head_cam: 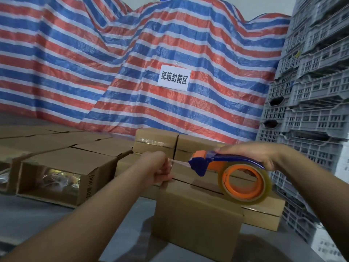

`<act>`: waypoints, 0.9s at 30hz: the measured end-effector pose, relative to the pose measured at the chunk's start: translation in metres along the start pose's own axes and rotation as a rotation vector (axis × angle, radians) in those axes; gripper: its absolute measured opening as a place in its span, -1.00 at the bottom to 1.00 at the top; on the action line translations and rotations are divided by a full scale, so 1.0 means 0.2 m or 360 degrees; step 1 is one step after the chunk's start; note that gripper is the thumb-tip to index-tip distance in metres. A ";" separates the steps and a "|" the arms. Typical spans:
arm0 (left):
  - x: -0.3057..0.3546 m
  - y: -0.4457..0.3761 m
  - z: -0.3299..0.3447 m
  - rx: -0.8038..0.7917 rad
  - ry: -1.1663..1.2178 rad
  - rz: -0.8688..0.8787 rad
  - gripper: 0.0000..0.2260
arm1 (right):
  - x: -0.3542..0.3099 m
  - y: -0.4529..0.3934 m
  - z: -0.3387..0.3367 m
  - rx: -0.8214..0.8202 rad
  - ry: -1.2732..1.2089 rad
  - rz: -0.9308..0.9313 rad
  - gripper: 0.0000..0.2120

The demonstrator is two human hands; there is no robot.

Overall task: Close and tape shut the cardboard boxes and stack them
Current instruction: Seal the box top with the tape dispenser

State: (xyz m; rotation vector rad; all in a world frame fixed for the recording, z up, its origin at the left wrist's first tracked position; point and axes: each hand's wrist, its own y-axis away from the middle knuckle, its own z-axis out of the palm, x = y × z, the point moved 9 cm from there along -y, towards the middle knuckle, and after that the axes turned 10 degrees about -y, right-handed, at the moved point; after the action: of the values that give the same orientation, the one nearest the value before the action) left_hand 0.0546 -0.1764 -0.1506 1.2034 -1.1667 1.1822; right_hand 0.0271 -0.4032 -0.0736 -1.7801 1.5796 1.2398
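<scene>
A closed cardboard box (196, 220) stands in front of me, flaps folded down with the seam running across its top. My left hand (160, 170) sits at the box's left top edge and pinches the free end of clear tape (179, 162). My right hand (264, 156) grips the blue handle of a tape dispenser (222, 167) with an orange core and a clear roll, held just above the box top. A short strip of tape stretches between the two hands.
Taped boxes (156, 140) are stacked behind. Several boxes (56, 144) fill the left; one open-sided box (54, 178) shows wrapped goods. Grey plastic crates (311, 91) tower at the right. A striped tarp (132, 63) with a white sign hangs behind.
</scene>
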 end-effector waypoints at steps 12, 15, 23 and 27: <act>-0.06 -0.05 -0.16 0.0173 -0.0852 0.0196 -0.94 | -0.08 -0.04 0.11 -0.0101 0.0308 0.0045 -0.25; -0.10 -0.06 -0.16 0.0140 -0.0716 0.0159 -0.92 | -0.10 -0.05 0.15 -0.0117 0.0397 0.0053 -0.43; -0.16 0.00 -0.12 -0.0047 -0.0332 0.0120 -0.96 | -0.12 -0.07 0.17 -0.0030 0.0536 0.0170 -0.28; -0.24 0.00 -0.11 -0.0049 -0.0426 0.0055 -0.94 | -0.12 -0.07 0.20 -0.0066 0.0495 0.0226 -0.52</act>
State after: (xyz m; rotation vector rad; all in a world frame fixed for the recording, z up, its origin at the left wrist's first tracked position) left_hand 0.0530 -0.1561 -0.1995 1.3523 -1.4040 1.0461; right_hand 0.0300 -0.3546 -0.0751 -1.9932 1.8918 1.1039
